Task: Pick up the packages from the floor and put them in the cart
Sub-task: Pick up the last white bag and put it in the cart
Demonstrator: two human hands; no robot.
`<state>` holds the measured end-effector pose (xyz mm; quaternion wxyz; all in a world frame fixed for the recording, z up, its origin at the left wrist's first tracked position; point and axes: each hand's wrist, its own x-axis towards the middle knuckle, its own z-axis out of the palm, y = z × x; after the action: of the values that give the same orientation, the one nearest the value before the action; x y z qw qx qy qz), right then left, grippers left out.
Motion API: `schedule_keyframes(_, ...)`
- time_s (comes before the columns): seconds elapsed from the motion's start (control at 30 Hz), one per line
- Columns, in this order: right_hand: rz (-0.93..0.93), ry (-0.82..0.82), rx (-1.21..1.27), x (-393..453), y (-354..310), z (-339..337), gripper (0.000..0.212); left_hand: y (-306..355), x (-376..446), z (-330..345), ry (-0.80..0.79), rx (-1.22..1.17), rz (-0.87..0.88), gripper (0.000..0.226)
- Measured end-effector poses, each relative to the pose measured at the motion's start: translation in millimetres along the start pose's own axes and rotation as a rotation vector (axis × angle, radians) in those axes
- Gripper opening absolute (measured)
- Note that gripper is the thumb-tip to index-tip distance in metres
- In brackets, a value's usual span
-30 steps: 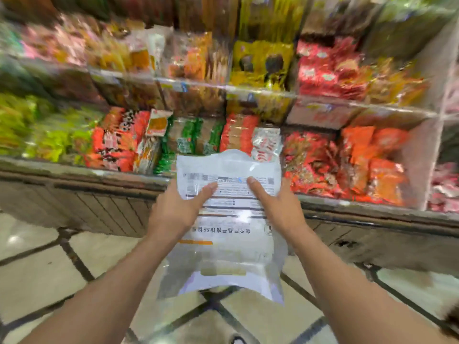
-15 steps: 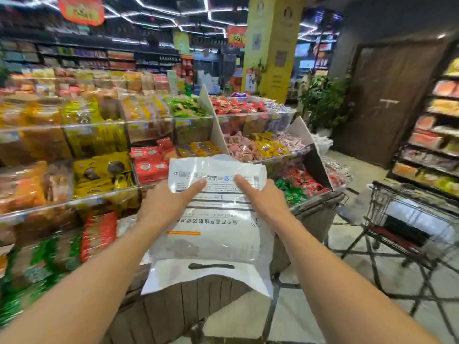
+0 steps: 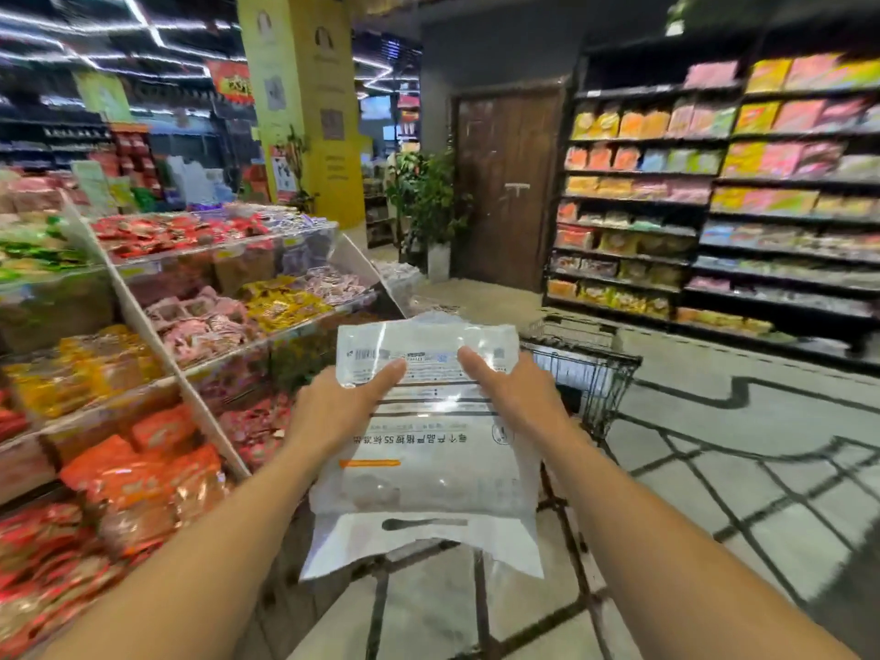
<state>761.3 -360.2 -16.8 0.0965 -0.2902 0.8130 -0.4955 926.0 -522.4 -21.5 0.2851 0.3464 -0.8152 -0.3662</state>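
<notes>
Package [image 3: 424, 450], white plastic with printed labels, is held up in front of the chest by both hands, clear of the floor. Left hand [image 3: 333, 412] is closed on its left edge, thumb laid across the front near the barcode strip; right hand [image 3: 516, 400] is clamped on the right edge the same way, thumb on top, fingers hidden behind the bag. Lower flap with the cut-out handle hangs loose below the grip.

Change over the last 1 s: view has been swung from the snack display [image 3: 200, 326], which filled the frame 1.0 s ago, round to the right. At 0.5 s ago the cart was seen off at the right edge; now the cart [image 3: 585, 369], a black wire basket, is placed just behind and right of the package, partly hidden by it. Grip on the package is unchanged across all 3 frames.

Meaning for the task: pick-up is judged done for this 1 package, and the carry phase is nearly closed out, since the cart is now lined up ahead. Next move is expected to be a forward reach over the basket rim and a release with both hands. Cart contents cannot be told; the basket interior is blurred. Other packages on the tiled floor [image 3: 714, 493] are not seen from this view.
</notes>
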Motion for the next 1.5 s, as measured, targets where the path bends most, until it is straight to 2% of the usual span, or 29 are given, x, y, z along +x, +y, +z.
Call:
schedule_keyframes(0.1, 0.058, 0.085, 0.007, 23.3, 47.8, -50.6, 0.083, 34.8, 18.1, 66.2, -0.077, -0.045, 0.015, 0.05)
schedule_keyframes(0.3, 0.17, 0.211, 0.002, 62.2, 115.3, -130.8, 0.097, 89.0, 53.2, 178.4, -0.249, -0.108, 0.095, 0.053)
schedule_keyframes(0.5, 0.272, 0.293, -0.022, 126.7, 176.3, -181.4, 0.106, 123.4, 120.5, 278.6, -0.342, -0.083, 0.111, 0.087)
schedule_keyframes(0.6, 0.318, 0.344, -0.036, 169.8, 202.7, -205.1, 0.111, 142.8, 161.1, 328.8, -0.404, -0.047, 0.17, 0.059)
schedule_keyframes(0.67, 0.36, 0.368, -0.049, 200.3, 215.0, -221.1, 0.11, 155.8, 188.6, 358.5, -0.439, -0.038, 0.212, 0.056)
schedule_keyframes(0.8, 0.405, 0.409, -0.056, 264.8, 237.5, -253.7, 0.109, 183.8, 246.7, 412.0, -0.491, -0.048, 0.22, 0.086)
schedule_keyframes(0.93, 0.414, 0.453, -0.047, 317.6, 263.9, -282.4, 0.094, 205.6, 302.8, 464.6, -0.516, -0.024, 0.186, 0.11)
schedule_keyframes(1.0, 0.406, 0.46, -0.052, 341.2, 278.8, -295.5, 0.097, 212.1, 330.3, 496.5, -0.53, 0.009, 0.164, 0.117)
schedule_keyframes(1.27, 0.415, 0.443, -0.057, 439.3, 352.7, -355.6, 0.097, 255.9, 386.3, 602.7, -0.547, -0.012, 0.186, 0.096)
schedule_keyframes(1.33, 0.42, 0.424, -0.056, 468.7, 373.0, -375.0, 0.102, 268.6, 399.8, 633.1, -0.531, -0.048, 0.194, 0.092)
schedule_keyframes(1.5, 0.424, 0.382, -0.06, 540.6, 414.2, -434.2, 0.126, 312.6, 436.8, 712.7, -0.484, -0.029, 0.192, 0.066)
